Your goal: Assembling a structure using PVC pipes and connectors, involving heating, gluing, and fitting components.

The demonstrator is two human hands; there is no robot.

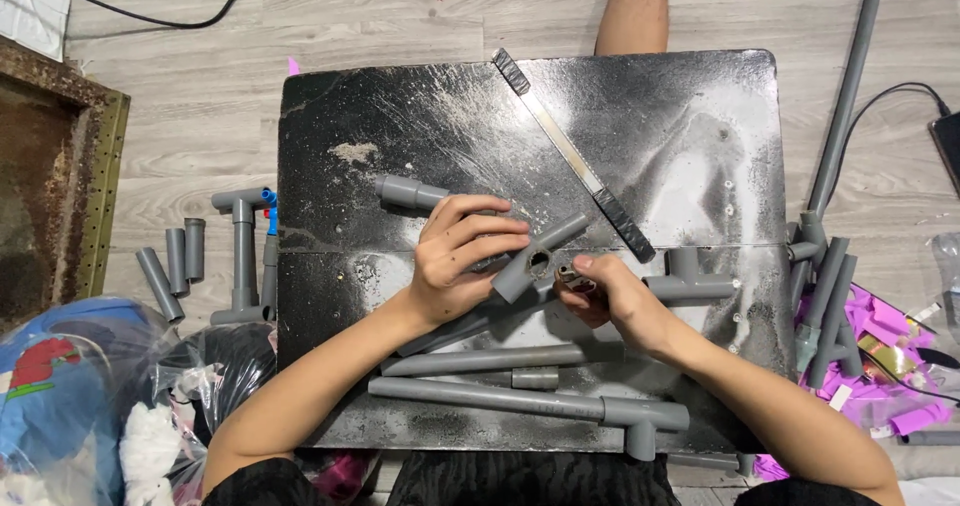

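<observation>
Both arms reach in over the black surface (700,116), left hand (455,261) grip wrapped around a grey pipe piece (535,256), right hand (605,296) grip pinching a small dark thing (572,278) just beside its open end

Two bare hands: left hand (462,266), right hand (608,296).
One grey plastic tee pipe fitting (535,256), between them.
One long flat metal blade with taped ends (572,154), beyond them.
Three short grey plastic pipe stubs (176,264), far left of the left hand.
</observation>
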